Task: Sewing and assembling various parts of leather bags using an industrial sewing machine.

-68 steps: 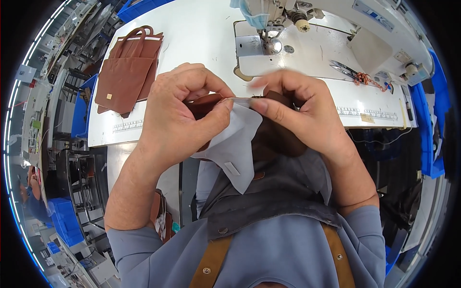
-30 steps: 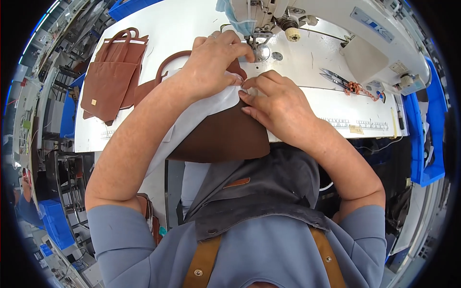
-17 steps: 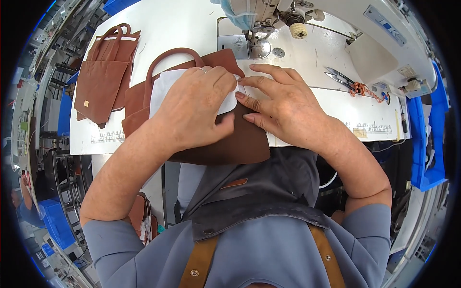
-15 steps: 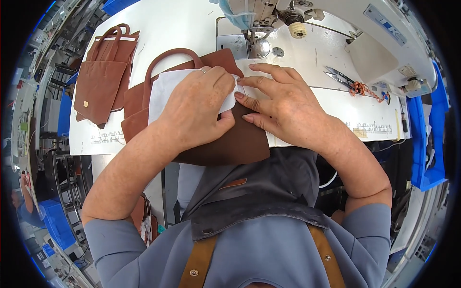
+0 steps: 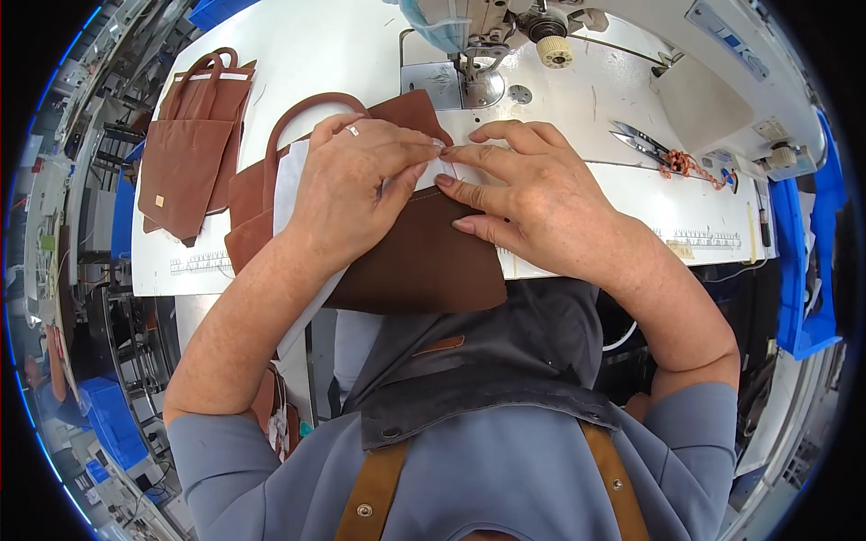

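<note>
A brown leather bag piece [image 5: 419, 266] lies at the near edge of the table, its curved handle [image 5: 302, 106] at the far left side. White lining fabric [image 5: 287, 185] is over it, its left part hanging past the table edge. My left hand [image 5: 352, 185] pinches the lining near the far edge of the brown piece, index finger and thumb closed together. My right hand [image 5: 541, 194] rests on the piece from the right with fingers spread; its fingertips touch the lining beside the left fingertips, and its thumb lies on the brown leather.
A sewing machine [image 5: 722, 63] stands at the far right, its presser foot [image 5: 471, 79] just beyond the piece. Thread snips [image 5: 642, 142] with an orange cord lie to the right. More brown bag pieces [image 5: 185, 158] with handles lie at left. A blue bin [image 5: 803, 311] hangs at right.
My left hand has turned and shifted slightly left, and its fingers now pinch closer to my right fingertips. The lining has been pulled back, showing a stitched line on the brown leather.
</note>
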Demonstrator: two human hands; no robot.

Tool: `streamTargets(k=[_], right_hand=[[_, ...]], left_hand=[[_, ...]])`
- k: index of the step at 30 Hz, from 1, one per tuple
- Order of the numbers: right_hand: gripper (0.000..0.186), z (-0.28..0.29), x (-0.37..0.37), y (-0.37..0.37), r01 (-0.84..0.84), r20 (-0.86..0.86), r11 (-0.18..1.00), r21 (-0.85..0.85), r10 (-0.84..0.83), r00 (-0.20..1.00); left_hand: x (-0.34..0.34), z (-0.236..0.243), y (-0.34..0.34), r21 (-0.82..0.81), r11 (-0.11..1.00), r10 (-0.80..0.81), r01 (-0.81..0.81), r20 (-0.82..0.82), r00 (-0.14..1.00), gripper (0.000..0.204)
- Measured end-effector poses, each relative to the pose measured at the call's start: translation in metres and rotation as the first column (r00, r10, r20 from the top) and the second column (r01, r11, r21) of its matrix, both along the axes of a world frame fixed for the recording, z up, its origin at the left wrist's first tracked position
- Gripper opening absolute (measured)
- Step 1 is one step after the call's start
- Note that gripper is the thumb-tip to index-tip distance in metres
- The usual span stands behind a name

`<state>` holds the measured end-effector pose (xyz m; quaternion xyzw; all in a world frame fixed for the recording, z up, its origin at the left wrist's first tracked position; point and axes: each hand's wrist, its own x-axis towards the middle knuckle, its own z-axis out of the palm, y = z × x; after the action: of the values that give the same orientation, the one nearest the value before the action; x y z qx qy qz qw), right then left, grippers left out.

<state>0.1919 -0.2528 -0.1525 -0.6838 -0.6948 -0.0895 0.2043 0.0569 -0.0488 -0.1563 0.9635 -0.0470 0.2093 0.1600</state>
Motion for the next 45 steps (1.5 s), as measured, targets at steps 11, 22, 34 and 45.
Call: streamTargets(k=[11,22,34,45], right_hand=[[0.037,0.004,0.031,0.005,0.016,0.058,1.0,-0.002,-0.016,0.998],[0.041,-0.005,0.055,0.017,0.138,-0.043,0.99,-0.002,-0.138,0.99],[0.04,-0.01,0.055,0.023,0.192,-0.043,0.981,-0.002,-0.192,0.981],[0.039,-0.013,0.057,0.023,0.182,-0.049,0.983,0.018,-0.181,0.982]], left_hand=[[0.043,-0.013,0.01,-0.101,0.995,0.002,0.0,0.014,1.0,0.024],[0.087,-0.009,0.038,-0.169,0.981,-0.099,0.1,0.01,0.995,0.023],[0.099,-0.006,0.05,-0.173,0.975,-0.142,0.137,-0.015,0.99,0.023],[0.097,-0.006,0.05,-0.192,0.971,-0.142,0.145,0.029,0.989,0.021]])
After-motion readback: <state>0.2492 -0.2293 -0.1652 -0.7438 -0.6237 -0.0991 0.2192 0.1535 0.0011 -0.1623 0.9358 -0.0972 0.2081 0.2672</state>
